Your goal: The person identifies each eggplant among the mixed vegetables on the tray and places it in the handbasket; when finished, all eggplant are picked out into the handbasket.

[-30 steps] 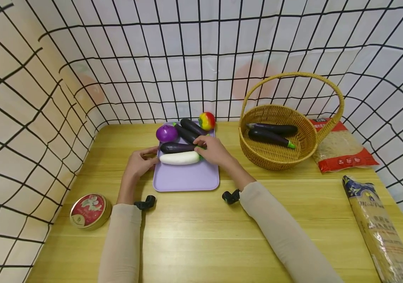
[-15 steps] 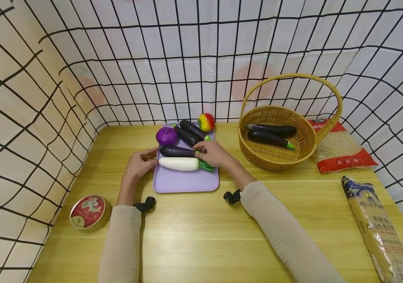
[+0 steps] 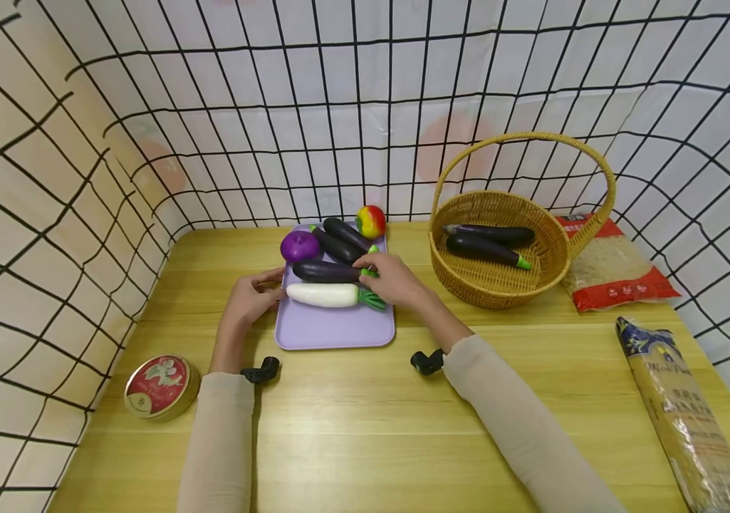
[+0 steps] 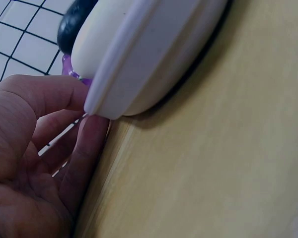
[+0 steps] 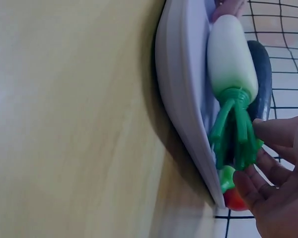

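"what's furthest left?"

"a round tin (image 3: 162, 388), at eight o'clock from the lilac tray (image 3: 332, 331). then the left hand (image 3: 251, 298), thumb and fingers clamped on the tray's rim at nine."

"and on the tray?"

"a purple onion (image 3: 299, 246) near eleven, then a dark eggplant (image 3: 326, 271) lying crosswise just behind the white radish (image 3: 322, 294)."

"the right hand (image 3: 397, 279)?"

"at three, pinching that eggplant by its green cap (image 3: 368, 273). i'd call this step adjusting how it lies, with the tray steadied."

"what would the next move call for?"

"a light pinch, i'd say, clear of the radish's leaves (image 3: 372, 299). further right, just before three, a wicker basket (image 3: 467, 288) holds two more eggplants (image 3: 483, 249)."
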The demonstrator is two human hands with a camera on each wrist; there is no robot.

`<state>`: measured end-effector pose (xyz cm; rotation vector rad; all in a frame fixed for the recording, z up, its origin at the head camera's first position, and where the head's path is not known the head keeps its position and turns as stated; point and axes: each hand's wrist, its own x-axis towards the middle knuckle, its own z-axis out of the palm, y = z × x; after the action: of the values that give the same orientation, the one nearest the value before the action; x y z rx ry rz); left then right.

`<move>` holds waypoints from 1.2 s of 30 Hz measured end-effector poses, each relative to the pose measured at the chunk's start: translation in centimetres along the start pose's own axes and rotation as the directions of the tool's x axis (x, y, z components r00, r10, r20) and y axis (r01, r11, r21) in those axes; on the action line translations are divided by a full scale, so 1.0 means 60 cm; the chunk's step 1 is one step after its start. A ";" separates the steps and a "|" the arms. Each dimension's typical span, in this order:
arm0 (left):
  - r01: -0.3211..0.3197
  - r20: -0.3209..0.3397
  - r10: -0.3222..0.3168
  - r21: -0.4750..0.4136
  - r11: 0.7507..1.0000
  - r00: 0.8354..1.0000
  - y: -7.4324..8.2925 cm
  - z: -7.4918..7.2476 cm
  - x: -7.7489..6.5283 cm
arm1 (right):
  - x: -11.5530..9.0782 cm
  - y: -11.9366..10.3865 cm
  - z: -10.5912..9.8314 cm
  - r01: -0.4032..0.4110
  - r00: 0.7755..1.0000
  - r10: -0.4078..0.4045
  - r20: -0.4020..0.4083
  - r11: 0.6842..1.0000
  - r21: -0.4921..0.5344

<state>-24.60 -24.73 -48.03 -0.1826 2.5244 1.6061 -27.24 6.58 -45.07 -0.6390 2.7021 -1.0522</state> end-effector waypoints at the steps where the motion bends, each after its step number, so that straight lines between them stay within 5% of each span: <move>1: 0.003 0.000 -0.003 -0.003 1.000 1.000 -0.001 0.000 0.000 | -0.004 0.000 -0.003 0.002 1.000 -0.002 -0.007 1.000 0.004; 21: 0.012 0.024 -0.012 0.009 1.000 1.000 -0.001 -0.005 -0.002 | -0.130 0.031 -0.125 0.085 0.975 -0.088 -0.204 0.996 -0.021; 36: 0.017 0.012 -0.018 0.025 1.000 1.000 0.000 -0.002 -0.002 | -0.216 0.112 -0.210 -0.036 0.969 0.017 -0.248 0.997 -0.071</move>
<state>-24.47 -24.83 -47.93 -0.1910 2.5256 1.5636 -21.72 24.44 -40.32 -0.5120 2.9672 -1.0942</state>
